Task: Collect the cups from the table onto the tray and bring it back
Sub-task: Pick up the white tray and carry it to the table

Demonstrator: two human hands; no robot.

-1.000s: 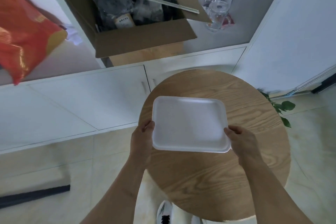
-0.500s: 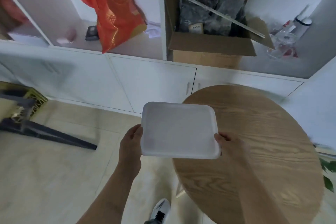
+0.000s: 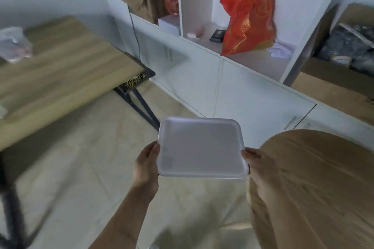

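Tray (image 3: 200, 147) was plain white, no pattern. Round table (image 3: 315, 188), just right of tray, was light tan w/ darker wood-grain streaks. Long table (image 3: 60, 70), well left of tray & further off, was pale wood in lengthwise bands, w/ black legs. Floor (image 3: 97, 157) under tray was beige tile w/ thin pale grout lines. Cabinet (image 3: 253, 95) beyond tray was white. Above tray on the shelf, bag (image 3: 248, 14) was bright red-orange w/ faint gold print. Cardboard box (image 3: 334, 81), up & right of tray, was brown.
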